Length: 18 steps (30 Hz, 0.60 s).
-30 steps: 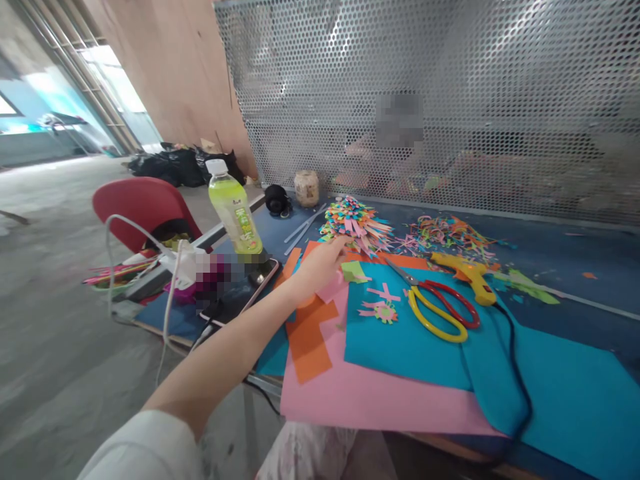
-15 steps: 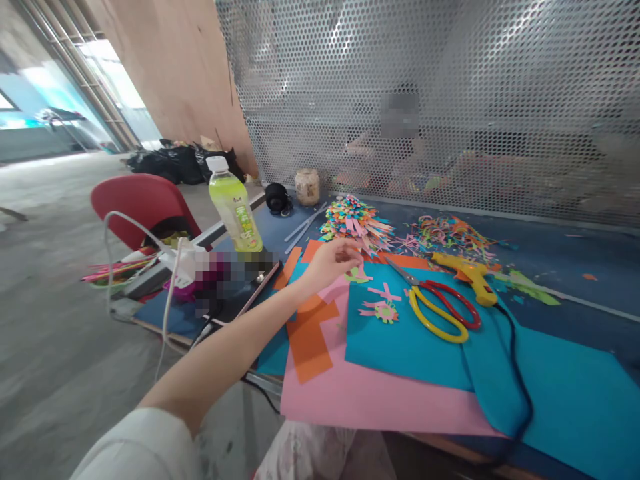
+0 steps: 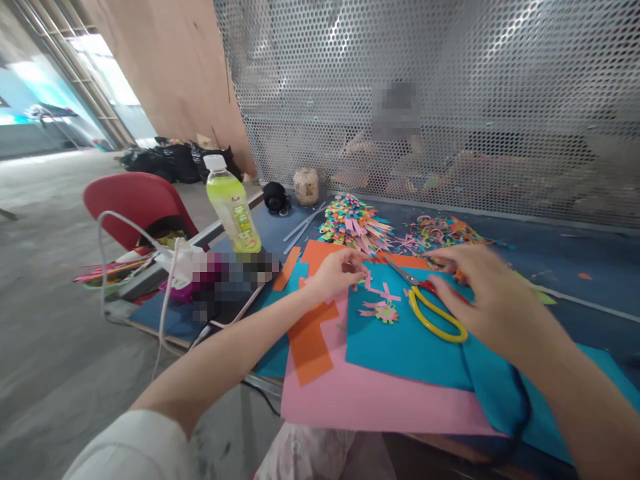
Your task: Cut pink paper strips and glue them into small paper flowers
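Observation:
My left hand rests low over the craft paper, fingers curled together beside small pink paper strips; whatever they pinch is hidden. My right hand, blurred by motion, hovers with thumb and fingers apart over the scissors and covers the yellow glue gun almost wholly. The scissors have one yellow and one red handle and lie on a blue sheet. A pink and green paper rosette with ribbon tails is on that sheet. Behind my left hand stands a cone of layered coloured paper strips.
A pink sheet and orange pieces lie under the work. Paper shreds are heaped behind. To the left are a drink bottle, a phone and a white cable. A perforated metal panel borders the table.
My right hand has come in from the right over the glue gun and scissors. The left hand has shifted slightly right and down, its fingers more curled, near the small paper pieces.

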{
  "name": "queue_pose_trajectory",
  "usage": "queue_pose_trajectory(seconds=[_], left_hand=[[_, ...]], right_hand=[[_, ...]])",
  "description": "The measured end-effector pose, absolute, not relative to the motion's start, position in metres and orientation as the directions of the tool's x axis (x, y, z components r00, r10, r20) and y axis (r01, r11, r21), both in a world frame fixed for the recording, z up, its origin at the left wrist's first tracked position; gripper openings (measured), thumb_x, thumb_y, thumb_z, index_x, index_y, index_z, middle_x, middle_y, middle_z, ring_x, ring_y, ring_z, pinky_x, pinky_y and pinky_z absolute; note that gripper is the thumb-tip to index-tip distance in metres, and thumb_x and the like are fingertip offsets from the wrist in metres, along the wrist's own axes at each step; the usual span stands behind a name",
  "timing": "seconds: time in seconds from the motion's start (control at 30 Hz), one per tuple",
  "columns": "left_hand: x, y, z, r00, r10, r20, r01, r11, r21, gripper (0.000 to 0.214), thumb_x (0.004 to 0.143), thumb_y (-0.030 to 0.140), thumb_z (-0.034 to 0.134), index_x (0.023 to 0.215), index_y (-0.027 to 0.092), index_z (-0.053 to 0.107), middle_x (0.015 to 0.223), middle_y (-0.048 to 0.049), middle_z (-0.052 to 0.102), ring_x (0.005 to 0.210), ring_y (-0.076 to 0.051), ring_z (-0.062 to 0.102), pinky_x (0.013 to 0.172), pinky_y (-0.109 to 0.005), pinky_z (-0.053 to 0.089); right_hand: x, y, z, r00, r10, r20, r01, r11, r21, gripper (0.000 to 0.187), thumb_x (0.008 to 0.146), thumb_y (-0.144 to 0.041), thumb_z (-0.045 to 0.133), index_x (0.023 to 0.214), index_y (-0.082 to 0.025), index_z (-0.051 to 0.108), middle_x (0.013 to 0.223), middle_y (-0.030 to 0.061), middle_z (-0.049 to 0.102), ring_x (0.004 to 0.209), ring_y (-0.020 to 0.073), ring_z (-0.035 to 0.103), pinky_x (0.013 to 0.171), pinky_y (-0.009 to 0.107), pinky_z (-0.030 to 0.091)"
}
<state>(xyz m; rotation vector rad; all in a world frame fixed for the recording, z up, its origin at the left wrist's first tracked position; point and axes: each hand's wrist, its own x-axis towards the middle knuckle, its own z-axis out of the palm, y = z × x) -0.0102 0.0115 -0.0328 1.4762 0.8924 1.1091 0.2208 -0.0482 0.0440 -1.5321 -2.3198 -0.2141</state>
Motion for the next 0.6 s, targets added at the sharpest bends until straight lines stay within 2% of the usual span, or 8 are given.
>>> queue_pose_trajectory(seconds=[0.07,0.17,0.27,0.43,0.6], left_hand=[[-0.010,0.010,-0.032,0.291,0.943,0.162,-0.049,-0.155,0.987,0.043,0.062,0.011,0.068,0.103,0.012,0.055,0.073,-0.0014,0.062,0.061,-0.010,0.061,0.050,-0.020,0.050],[-0.011,0.009,-0.030,0.303,0.945,0.120,-0.087,-0.098,0.991,0.045,0.061,0.010,0.069,0.103,0.011,0.055,0.071,-0.0017,0.063,0.058,-0.011,0.062,0.051,-0.022,0.052],[-0.011,0.009,-0.029,0.298,0.952,0.064,-0.123,-0.028,0.992,0.045,0.060,0.012,0.071,0.102,0.011,0.056,0.070,-0.0023,0.065,0.057,-0.012,0.063,0.053,-0.025,0.053],[-0.011,0.009,-0.029,0.283,0.959,0.005,-0.189,0.050,0.981,0.053,0.057,0.007,0.072,0.107,0.011,0.056,0.068,-0.0015,0.066,0.061,-0.013,0.065,0.060,-0.027,0.055],[-0.013,0.007,-0.026,0.248,0.968,0.029,-0.225,0.029,0.974,0.051,0.059,0.011,0.073,0.107,0.012,0.057,0.071,-0.0021,0.067,0.066,-0.014,0.065,0.064,-0.030,0.056]], right_hand=[[0.227,-0.035,0.030,-0.363,0.905,0.224,0.928,0.374,-0.007,0.032,0.083,-0.023,0.055,0.113,-0.012,0.054,0.112,0.0136,0.058,0.106,0.0236,0.054,0.089,0.036,0.044],[0.235,-0.023,0.009,-0.246,0.969,0.004,0.963,0.244,0.111,0.030,0.081,-0.022,0.052,0.108,-0.010,0.054,0.109,0.0189,0.057,0.104,0.0316,0.055,0.079,0.038,0.044],[0.236,-0.024,-0.002,-0.179,0.976,-0.123,0.971,0.195,0.136,0.027,0.078,-0.019,0.053,0.101,-0.005,0.054,0.097,0.0224,0.059,0.089,0.0327,0.060,0.070,0.036,0.042],[0.225,-0.025,-0.002,-0.079,0.986,-0.148,0.979,0.105,0.177,0.033,0.069,-0.001,0.050,0.102,-0.002,0.052,0.101,0.0278,0.057,0.090,0.0353,0.061,0.065,0.034,0.038],[0.229,-0.015,-0.001,-0.057,0.989,-0.139,0.982,0.081,0.171,0.023,0.069,-0.010,0.057,0.092,-0.008,0.054,0.095,0.0253,0.059,0.087,0.0365,0.060,0.061,0.034,0.037]])
